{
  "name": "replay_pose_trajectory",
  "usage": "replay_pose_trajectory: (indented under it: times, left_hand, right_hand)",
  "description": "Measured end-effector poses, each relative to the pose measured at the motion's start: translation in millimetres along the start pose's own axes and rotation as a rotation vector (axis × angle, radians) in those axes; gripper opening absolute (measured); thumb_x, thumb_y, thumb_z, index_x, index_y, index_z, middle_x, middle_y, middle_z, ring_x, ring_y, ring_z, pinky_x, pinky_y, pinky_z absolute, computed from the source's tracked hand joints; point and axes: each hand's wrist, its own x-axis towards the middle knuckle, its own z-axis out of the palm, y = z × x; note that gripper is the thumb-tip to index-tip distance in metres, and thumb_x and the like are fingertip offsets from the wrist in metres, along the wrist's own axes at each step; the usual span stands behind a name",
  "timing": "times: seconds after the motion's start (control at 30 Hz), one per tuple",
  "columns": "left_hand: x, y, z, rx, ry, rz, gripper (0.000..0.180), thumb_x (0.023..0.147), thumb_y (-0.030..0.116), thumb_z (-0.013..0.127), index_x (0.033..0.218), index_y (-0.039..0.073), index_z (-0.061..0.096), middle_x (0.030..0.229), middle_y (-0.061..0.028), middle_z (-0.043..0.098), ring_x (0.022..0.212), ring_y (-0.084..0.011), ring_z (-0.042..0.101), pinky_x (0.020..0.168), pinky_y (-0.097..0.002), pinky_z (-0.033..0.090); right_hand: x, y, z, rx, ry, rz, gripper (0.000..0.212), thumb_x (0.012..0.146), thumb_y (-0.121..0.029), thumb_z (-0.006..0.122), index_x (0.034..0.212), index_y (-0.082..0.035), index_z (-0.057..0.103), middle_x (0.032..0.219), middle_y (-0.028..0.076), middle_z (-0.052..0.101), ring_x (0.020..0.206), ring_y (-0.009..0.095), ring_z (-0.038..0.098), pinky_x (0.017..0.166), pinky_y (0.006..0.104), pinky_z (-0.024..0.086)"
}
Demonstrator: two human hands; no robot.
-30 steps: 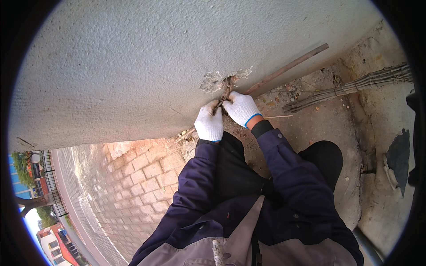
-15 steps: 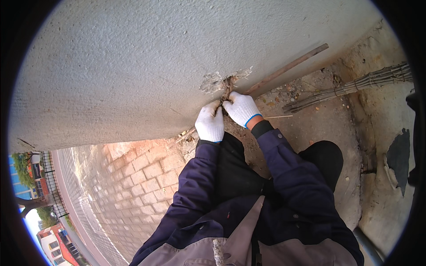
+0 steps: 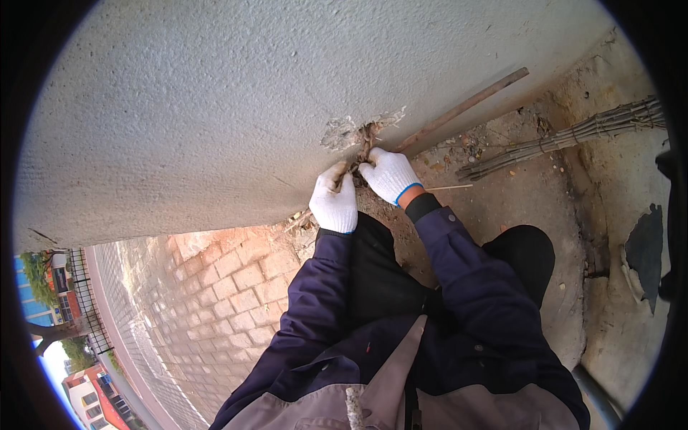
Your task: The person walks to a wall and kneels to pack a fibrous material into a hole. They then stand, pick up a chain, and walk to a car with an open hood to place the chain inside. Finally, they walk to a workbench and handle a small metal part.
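Observation:
A brown, twisted strand [image 3: 368,136] comes out of a broken patch low in the grey wall; whether it is root, rope or cable I cannot make out. My right hand [image 3: 391,177], in a white knit glove with a blue cuff edge, pinches the strand just below the hole. Just left of it, my left hand [image 3: 335,201], gloved in white too, has its thumb and fingers closed at the strand's lower, tangled end. The gloves hide part of that end. Chipped plaster [image 3: 340,133] rings the hole.
A rusty bar [image 3: 466,107] leans along the wall to the right. Beyond it lies a bundle of thin sticks [image 3: 566,140]. A thin pale stick [image 3: 449,188] rests near my right wrist. Paving bricks [image 3: 236,287] spread to the left; rubble lies along the wall's foot.
My left hand has shifted slightly left and down, a little farther from the right one, with its fingers turned more into view. The right hand stays nearly in place at the strand.

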Motion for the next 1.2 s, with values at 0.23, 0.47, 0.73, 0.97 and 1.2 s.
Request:
replay_pose_trajectory:
  times: [0.23, 0.47, 0.73, 0.97, 1.2]
  left_hand:
    - [3, -2, -1, 0.153, -0.084, -0.139, 0.027, 0.096, 0.021, 0.079, 0.113, -0.001, 0.08, 0.103, -0.0187, 0.081, 0.095, -0.0241, 0.079, 0.088, -0.0342, 0.06]
    - [3, -4, 4, 0.165, -0.064, -0.092, 0.024, 0.094, 0.019, 0.08, 0.109, -0.001, 0.08, 0.101, -0.0192, 0.08, 0.092, -0.0269, 0.079, 0.087, -0.0353, 0.06]
    - [5, -5, 0, 0.151, -0.147, -0.107, 0.028, 0.094, 0.018, 0.08, 0.115, 0.0, 0.078, 0.105, -0.0193, 0.079, 0.094, -0.0282, 0.078, 0.087, -0.037, 0.06]
    - [5, -5, -1, 0.338, -0.202, 0.083, 0.027, 0.096, 0.018, 0.075, 0.118, 0.002, 0.075, 0.112, -0.0224, 0.076, 0.106, -0.0391, 0.074, 0.094, -0.0429, 0.058]
    - [5, -1, -1, 0.306, -0.143, 0.16, 0.025, 0.097, 0.017, 0.075, 0.118, 0.002, 0.076, 0.109, -0.0203, 0.078, 0.102, -0.0343, 0.077, 0.091, -0.0394, 0.059]
  right_hand:
    - [-1, -2, -3, 0.009, -0.002, -0.001, 0.034, 0.096, -0.033, 0.067, 0.093, 0.001, 0.07, 0.087, 0.03, 0.073, 0.089, 0.049, 0.072, 0.082, 0.0557, 0.059]
    - [-1, -3, -3, 0.025, -0.034, 0.05, 0.035, 0.096, -0.034, 0.068, 0.099, 0.001, 0.072, 0.095, 0.03, 0.074, 0.095, 0.048, 0.073, 0.085, 0.0547, 0.059]
    - [-1, -3, -5, 0.027, -0.034, 0.043, 0.036, 0.096, -0.035, 0.068, 0.101, 0.001, 0.072, 0.096, 0.03, 0.074, 0.096, 0.048, 0.073, 0.085, 0.0543, 0.059]
    - [-1, -7, -9, 0.023, -0.055, 0.065, 0.037, 0.096, -0.035, 0.068, 0.101, 0.001, 0.072, 0.097, 0.03, 0.075, 0.098, 0.048, 0.072, 0.086, 0.0544, 0.059]
    - [-1, -9, -10, 0.03, -0.055, 0.072, 0.036, 0.096, -0.035, 0.068, 0.101, 0.001, 0.072, 0.098, 0.03, 0.074, 0.098, 0.049, 0.071, 0.087, 0.0548, 0.058]
